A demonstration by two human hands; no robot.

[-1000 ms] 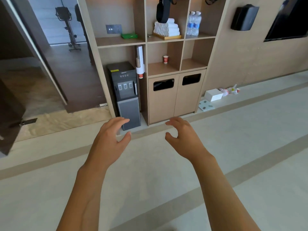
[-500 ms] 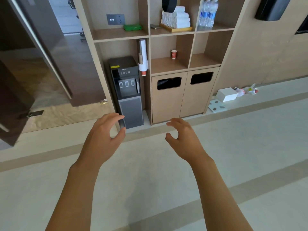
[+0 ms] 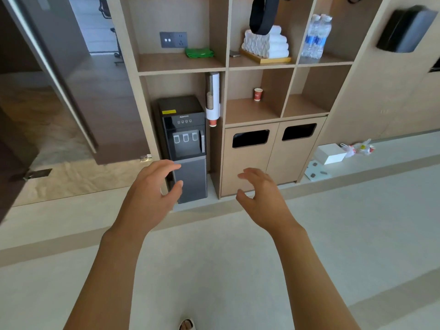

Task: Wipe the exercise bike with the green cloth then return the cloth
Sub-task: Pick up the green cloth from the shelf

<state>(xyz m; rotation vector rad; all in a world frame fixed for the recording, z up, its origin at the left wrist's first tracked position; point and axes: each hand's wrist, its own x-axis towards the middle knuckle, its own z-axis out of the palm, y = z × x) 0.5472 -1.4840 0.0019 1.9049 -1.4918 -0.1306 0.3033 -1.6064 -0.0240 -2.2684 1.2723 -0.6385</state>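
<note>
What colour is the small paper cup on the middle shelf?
Red, with a pale rim; the paper cup shows in the head view.

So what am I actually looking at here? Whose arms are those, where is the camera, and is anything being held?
No machine here: these are a person's bare arms, seen from a camera worn on the head, looking forward and down. The left hand and right hand reach out over the floor, fingers loosely curled, with nothing in either grip. Ahead stands a wooden shelf unit. The green cloth lies folded on its upper left shelf, beside rolled white towels and water bottles. Below is a black water dispenser. Part of the exercise bike shows through the doorway at top left.
</note>
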